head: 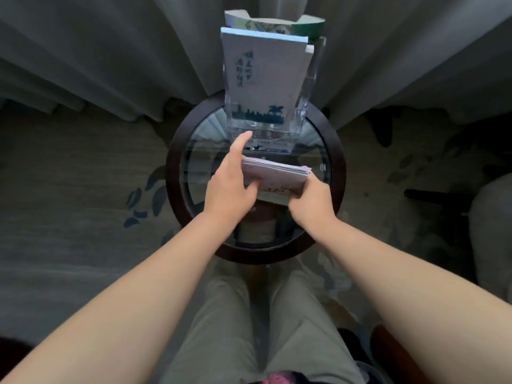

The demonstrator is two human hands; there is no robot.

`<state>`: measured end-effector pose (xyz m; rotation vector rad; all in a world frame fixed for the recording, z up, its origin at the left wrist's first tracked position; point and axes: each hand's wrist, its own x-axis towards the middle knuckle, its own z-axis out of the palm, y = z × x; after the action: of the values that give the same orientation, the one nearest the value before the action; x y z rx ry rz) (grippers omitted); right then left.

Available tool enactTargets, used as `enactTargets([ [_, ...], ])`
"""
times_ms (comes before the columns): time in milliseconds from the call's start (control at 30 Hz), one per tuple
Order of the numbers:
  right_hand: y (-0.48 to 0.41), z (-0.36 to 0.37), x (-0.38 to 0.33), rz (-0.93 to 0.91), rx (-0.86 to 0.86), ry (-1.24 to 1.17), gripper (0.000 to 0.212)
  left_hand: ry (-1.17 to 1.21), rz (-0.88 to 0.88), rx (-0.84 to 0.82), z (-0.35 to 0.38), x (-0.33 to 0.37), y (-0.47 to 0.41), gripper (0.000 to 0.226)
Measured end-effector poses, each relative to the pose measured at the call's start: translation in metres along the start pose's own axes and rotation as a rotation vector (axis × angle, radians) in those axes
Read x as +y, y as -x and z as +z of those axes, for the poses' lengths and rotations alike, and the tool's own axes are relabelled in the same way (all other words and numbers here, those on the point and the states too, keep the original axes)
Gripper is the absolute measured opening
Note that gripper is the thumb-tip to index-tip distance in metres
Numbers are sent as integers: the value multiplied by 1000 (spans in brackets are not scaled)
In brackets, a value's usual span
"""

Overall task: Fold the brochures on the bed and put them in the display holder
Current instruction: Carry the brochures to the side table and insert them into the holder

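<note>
A clear acrylic display holder (310,87) stands at the far side of a round glass table (336,167). White brochures with dark lettering (263,67) fill its upper tier, and a green-edged one (277,24) sits behind them. My right hand (311,200) grips a stack of pale pink folded brochures (277,173) just in front of the holder's lowest pocket. My left hand (231,184) rests against the stack's left end, thumb under it, fingers stretched toward the holder's front lip.
Grey curtains (110,65) hang behind the table. Patterned carpet (83,189) lies on both sides. A pale upholstered seat (490,231) stands at the right edge. My legs are right up against the table's near rim.
</note>
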<state>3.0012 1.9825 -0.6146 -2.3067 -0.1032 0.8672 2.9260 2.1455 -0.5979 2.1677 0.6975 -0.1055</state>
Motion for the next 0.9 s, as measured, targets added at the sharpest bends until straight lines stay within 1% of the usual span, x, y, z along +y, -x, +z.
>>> enactTargets([
  [33, 2, -3, -5, -8, 17, -10, 52, -75, 76, 7, -7, 4, -1, 86],
  [100, 5, -11, -16, -12, 41, -23, 49, -213, 173, 34, -20, 12, -4, 60],
  [167, 9, -22, -29, -47, 52, -25, 45, -279, 194, 50, -31, 21, -6, 36],
  [200, 11, -28, -37, -83, 72, -20, 45, -292, 200, 56, -37, 27, -6, 30],
  [267, 15, -43, -55, -212, 136, 19, 54, -323, 235, 79, -48, 38, -6, 26],
  [300, 16, -51, -65, -316, 175, 77, 60, -345, 259, 93, -53, 43, -7, 26],
  [367, 15, -67, -85, -592, 283, 308, 69, -380, 302, 126, -64, 54, -10, 26],
  [433, 13, -78, -103, -844, 379, 530, 66, -392, 321, 154, -75, 66, -15, 26],
  [467, 11, -81, -111, -926, 391, 604, 62, -396, 328, 168, -79, 72, -18, 28],
  [500, 10, -83, -118, -965, 376, 667, 57, -400, 334, 178, -84, 77, -22, 31],
  [600, 8, -79, -137, -921, 332, 842, 56, -422, 332, 192, -91, 85, -31, 33],
  [633, 10, -78, -142, -892, 333, 897, 55, -439, 317, 191, -93, 86, -33, 30],
  [700, 14, -77, -147, -815, 289, 977, 45, -511, 325, 188, -95, 85, -36, 20],
  [733, 16, -77, -148, -771, 237, 990, 38, -558, 354, 167, -97, 85, -36, 20],
  [767, 17, -76, -150, -746, 186, 985, 34, -614, 388, 151, -99, 84, -37, 24],
  [800, 16, -76, -152, -743, 164, 968, 32, -675, 433, 170, -99, 81, -40, 29],
  [900, 7, -79, -158, -707, 149, 974, 33, -795, 565, 232, -97, 68, -51, 29],
])
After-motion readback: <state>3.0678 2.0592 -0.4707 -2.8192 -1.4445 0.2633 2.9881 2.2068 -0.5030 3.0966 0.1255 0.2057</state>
